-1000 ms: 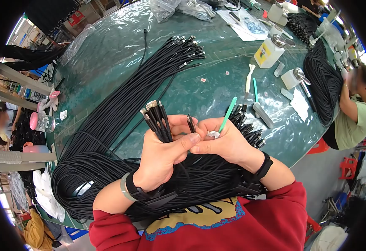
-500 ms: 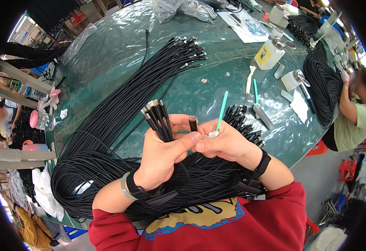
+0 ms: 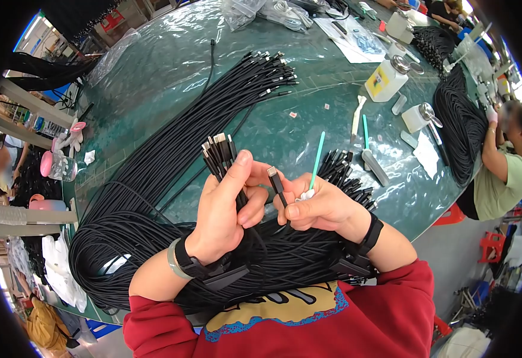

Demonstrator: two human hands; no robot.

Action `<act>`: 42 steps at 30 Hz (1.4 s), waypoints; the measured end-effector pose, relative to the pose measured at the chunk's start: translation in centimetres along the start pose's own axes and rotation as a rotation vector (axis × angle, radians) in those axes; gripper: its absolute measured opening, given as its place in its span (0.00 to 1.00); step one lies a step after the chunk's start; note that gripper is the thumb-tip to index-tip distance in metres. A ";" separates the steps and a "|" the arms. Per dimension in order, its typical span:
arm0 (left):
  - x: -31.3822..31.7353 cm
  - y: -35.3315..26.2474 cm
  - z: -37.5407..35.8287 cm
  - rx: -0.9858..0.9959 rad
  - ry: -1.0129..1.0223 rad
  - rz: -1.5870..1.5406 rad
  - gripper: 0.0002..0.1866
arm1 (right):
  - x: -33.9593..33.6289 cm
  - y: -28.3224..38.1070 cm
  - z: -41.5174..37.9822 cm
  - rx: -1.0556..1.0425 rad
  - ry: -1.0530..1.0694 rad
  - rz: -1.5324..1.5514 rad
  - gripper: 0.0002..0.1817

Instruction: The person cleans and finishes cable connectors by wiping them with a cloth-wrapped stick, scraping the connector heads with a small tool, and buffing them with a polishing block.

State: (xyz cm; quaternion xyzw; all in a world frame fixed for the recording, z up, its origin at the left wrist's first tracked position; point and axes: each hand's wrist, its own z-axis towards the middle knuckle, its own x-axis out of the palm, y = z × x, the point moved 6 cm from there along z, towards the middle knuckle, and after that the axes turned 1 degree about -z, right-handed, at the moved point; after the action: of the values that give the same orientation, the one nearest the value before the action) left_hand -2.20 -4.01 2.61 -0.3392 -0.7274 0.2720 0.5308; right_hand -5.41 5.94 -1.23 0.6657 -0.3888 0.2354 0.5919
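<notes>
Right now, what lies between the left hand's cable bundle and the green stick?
In the head view, fingers of the left hand and one black connector, pinched by the right hand, lie between the cable bundle and green stick.

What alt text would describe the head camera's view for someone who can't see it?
A person's left hand holds a bunch of black cable ends while the right hand holds one black connector and a thin green stick, above a green table. A large bundle of black cables curves across the table, and white bottles stand at the picture's upper right.
</notes>
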 end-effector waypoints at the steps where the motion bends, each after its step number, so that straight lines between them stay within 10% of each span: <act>1: 0.1 0.0 0.0 0.013 -0.004 -0.016 0.09 | 0.2 0.1 0.1 -0.016 0.010 0.011 0.08; 22: 1.3 -0.7 -0.9 0.233 0.081 0.254 0.12 | 0.0 0.5 0.0 -0.080 0.024 -0.087 0.06; 42: -0.6 0.2 0.2 0.029 0.099 0.012 0.18 | 0.4 1.3 -0.2 -0.252 -0.301 -0.468 0.07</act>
State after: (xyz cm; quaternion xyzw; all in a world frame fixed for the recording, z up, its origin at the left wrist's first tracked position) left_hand -2.25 -4.34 2.10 -0.3490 -0.6942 0.2688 0.5692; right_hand -6.11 6.05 -0.08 0.6858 -0.3344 -0.0586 0.6438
